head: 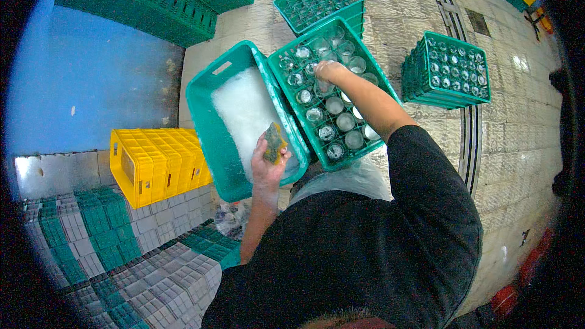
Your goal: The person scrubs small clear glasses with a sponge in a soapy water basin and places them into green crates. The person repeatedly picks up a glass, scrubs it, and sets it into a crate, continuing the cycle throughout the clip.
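My left hand (pixel 266 167) grips a worn yellow sponge with a dark green scouring side (pixel 274 142), held over the near part of a green plastic tub (pixel 203 100). White suds (pixel 242 105) cover much of the tub's inside. To the right, my right hand (pixel 330 72) reaches down into a green divided crate (pixel 368 57) of drinking glasses. Its fingers are among the glasses, next to a clear glass (pixel 323 87); whether they grip one is hidden. Several glasses hold or carry white foam, such as the one at the near corner (pixel 335 151).
Behind stands another crate of glasses (pixel 320 2); a stack with filled compartments (pixel 457 66) is at right. A yellow crate (pixel 160 164) lies left of the tub. Green crates (pixel 137 0) line the blue wall (pixel 100 68). A floor drain channel (pixel 470 146) runs at right.
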Motion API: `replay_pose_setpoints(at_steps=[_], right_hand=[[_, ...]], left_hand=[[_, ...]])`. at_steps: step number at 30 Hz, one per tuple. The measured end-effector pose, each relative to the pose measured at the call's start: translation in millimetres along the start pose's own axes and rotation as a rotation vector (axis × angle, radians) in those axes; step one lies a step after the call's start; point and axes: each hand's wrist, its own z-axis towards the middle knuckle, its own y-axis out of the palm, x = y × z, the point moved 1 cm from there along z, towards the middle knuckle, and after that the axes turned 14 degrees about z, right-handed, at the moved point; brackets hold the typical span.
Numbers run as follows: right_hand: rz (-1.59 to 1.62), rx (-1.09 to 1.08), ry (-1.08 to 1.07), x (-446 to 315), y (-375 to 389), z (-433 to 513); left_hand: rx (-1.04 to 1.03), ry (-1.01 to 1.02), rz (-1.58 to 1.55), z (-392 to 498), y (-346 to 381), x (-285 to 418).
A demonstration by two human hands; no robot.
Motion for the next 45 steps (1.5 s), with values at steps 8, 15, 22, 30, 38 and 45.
replay_pose_setpoints(at_steps=[8,15,22,30,38,45], right_hand=[[0.154,-0.031,-0.007,-36,-10,-31],[0.941,0.635,0.139,-3,-38,-137],[1.066,0.824,0.363,-16,-17,-258],[0.977,0.806,0.478,-56,2,-247],[0.612,0.738,0.256,-95,3,-208],[1.03,0.824,0.245,-117,-6,-166]], left_hand=[[-0.012,0.093,0.198,-1,31,6],[0.166,0.459,1.611,92,71,-32],[-0.584,0.864,2.847,133,79,-109],[-0.737,0.53,2.683,162,82,-112],[-0.308,0.701,2.291,159,97,-77],[-0.165,0.654,1.59,104,123,-3]])
